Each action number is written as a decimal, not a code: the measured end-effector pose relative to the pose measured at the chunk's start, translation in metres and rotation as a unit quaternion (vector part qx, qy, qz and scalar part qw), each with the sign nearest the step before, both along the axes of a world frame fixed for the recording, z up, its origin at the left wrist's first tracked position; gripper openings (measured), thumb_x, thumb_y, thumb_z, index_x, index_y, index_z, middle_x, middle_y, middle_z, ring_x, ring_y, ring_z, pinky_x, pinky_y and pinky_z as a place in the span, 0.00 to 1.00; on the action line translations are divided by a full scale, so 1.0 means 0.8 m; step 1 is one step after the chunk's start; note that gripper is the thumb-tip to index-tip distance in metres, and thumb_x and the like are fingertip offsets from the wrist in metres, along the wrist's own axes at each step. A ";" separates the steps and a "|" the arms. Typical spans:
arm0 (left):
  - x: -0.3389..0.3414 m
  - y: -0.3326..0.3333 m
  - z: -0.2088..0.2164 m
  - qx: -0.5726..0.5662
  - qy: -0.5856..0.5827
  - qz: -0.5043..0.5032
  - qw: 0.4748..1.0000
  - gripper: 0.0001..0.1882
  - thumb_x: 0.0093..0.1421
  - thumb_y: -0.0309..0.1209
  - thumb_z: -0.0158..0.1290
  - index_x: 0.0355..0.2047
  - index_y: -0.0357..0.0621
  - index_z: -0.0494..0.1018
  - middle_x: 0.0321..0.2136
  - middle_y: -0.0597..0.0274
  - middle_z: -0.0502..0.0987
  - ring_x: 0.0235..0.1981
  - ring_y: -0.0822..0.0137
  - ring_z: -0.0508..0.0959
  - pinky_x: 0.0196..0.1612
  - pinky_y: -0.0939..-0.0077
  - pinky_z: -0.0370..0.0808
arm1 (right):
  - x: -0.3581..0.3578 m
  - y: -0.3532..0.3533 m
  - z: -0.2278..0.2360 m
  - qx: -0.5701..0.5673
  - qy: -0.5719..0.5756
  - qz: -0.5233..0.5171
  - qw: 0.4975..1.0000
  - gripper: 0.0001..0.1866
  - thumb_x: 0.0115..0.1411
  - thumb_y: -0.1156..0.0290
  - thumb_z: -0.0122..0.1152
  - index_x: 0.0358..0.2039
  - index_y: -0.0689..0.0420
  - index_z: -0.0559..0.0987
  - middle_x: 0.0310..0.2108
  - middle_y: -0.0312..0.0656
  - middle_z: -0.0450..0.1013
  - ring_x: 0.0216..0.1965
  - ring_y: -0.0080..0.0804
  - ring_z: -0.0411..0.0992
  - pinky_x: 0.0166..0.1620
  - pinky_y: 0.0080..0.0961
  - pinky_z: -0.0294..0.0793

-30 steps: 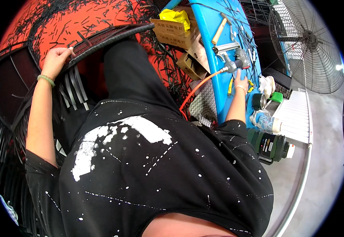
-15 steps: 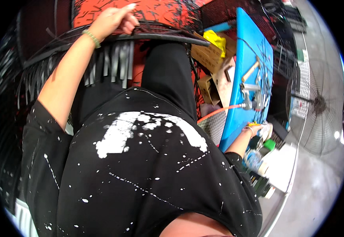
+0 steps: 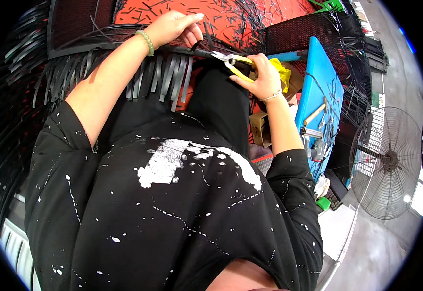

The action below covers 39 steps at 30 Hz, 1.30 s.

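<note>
My left hand [image 3: 175, 30] is over the edge of a black woven frame [image 3: 95, 50], thumb stretched out and other fingers curled on a thin black plastic strip [image 3: 198, 45]. How firmly they grip it is hard to see. My right hand [image 3: 265, 77] grips yellow-handled cutting pliers [image 3: 243, 73]. Their metal jaws point left at the frame's edge, close to the strip and a little below my left fingertips. From that edge a row of loose flat black strips [image 3: 165, 77] hangs down over my lap.
Black offcuts litter the red surface [image 3: 172, 13] beyond the frame. At right stands a blue board [image 3: 320, 72] with a hammer [image 3: 314, 115] and a metal air tool [image 3: 313, 140]. A cardboard box [image 3: 259, 127], yellow bag [image 3: 282, 72] and large fan [image 3: 390, 160] are nearby.
My right hand has come from the far side of the blue board to the frame's edge, now with the pliers in it. My left hand keeps its curled pose; the whole view has shifted.
</note>
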<state>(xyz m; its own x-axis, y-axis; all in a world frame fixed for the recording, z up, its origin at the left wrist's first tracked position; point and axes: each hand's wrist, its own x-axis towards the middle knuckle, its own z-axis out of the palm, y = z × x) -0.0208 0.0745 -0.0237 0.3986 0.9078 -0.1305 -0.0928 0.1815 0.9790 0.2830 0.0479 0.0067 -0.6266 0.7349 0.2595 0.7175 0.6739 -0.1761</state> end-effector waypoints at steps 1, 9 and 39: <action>-0.002 0.004 -0.006 0.023 0.002 -0.011 1.000 0.29 0.63 0.51 0.46 0.27 0.34 0.78 0.22 0.56 0.79 0.24 0.67 0.79 0.33 0.76 0.77 | -0.006 0.005 -0.001 0.000 -0.007 0.001 1.000 0.31 0.40 0.48 0.74 0.37 0.55 0.74 0.30 0.41 0.69 0.28 0.41 0.73 0.31 0.33 0.73; 0.000 0.002 -0.007 0.039 -0.004 -0.018 0.999 0.27 0.64 0.49 0.46 0.27 0.34 0.79 0.22 0.57 0.79 0.23 0.69 0.79 0.31 0.77 0.76 | -0.039 0.019 0.000 0.001 -0.016 0.041 0.999 0.30 0.40 0.45 0.73 0.36 0.54 0.75 0.29 0.40 0.69 0.28 0.40 0.74 0.30 0.32 0.74; 0.010 0.012 -0.035 0.300 0.220 0.221 0.902 0.17 0.64 0.38 0.49 0.46 0.40 0.75 0.42 0.59 0.79 0.44 0.69 0.77 0.49 0.76 0.71 | 0.136 -0.117 -0.010 0.075 0.201 -0.311 0.926 0.30 0.45 0.65 0.74 0.48 0.59 0.72 0.37 0.40 0.70 0.39 0.34 0.69 0.44 0.32 0.71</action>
